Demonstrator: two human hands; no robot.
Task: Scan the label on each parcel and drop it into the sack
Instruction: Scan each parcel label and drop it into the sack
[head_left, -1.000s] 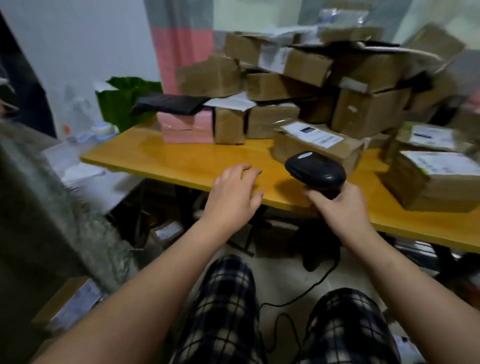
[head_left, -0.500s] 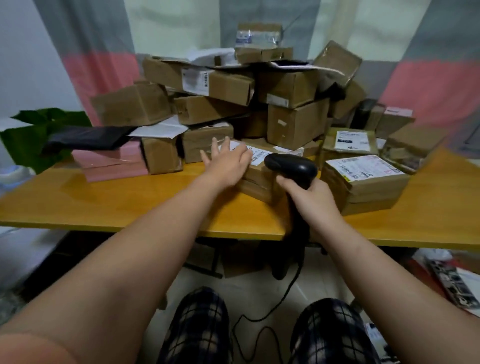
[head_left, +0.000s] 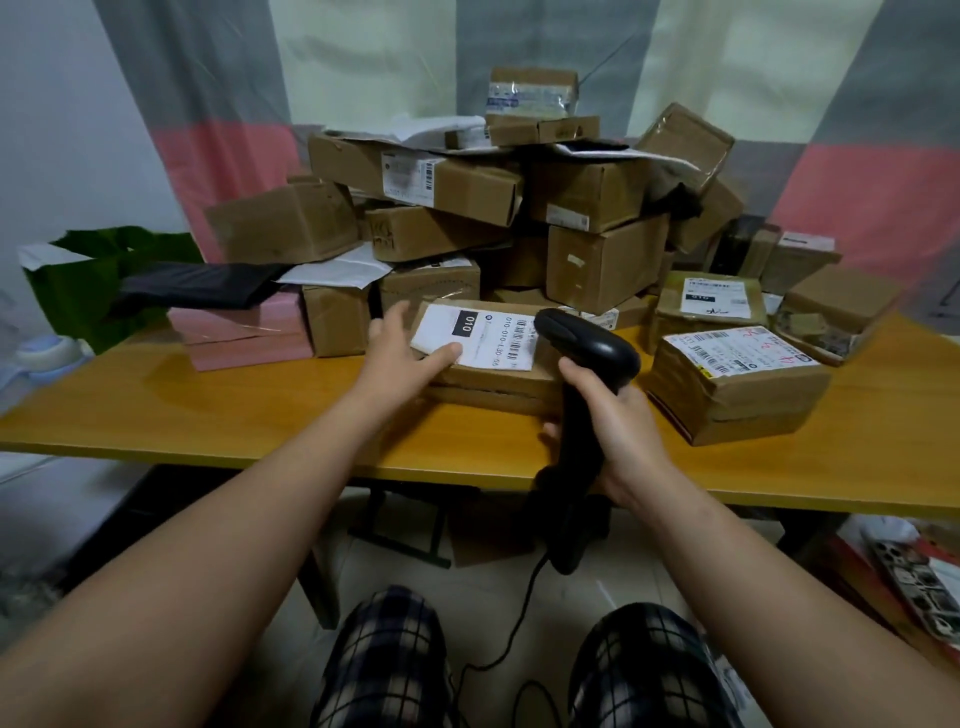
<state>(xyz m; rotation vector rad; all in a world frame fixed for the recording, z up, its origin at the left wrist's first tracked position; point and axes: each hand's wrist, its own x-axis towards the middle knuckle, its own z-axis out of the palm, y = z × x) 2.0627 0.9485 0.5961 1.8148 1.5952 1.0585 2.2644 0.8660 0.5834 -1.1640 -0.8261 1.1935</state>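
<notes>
Parcel (head_left: 493, 376) on table (head_left: 156, 405), spread left hand (head_left: 397, 356) touching it; right hand (head_left: 621, 434) grips scanner (head_left: 592, 345).

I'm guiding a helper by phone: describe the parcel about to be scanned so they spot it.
Start at the yellow table with its heap of brown boxes. At the heap's front, nearest the person, lies a flat brown parcel, with the black scanner in the right hand beside it. It is the only parcel a hand touches: the left hand rests on its wide white label.
</notes>
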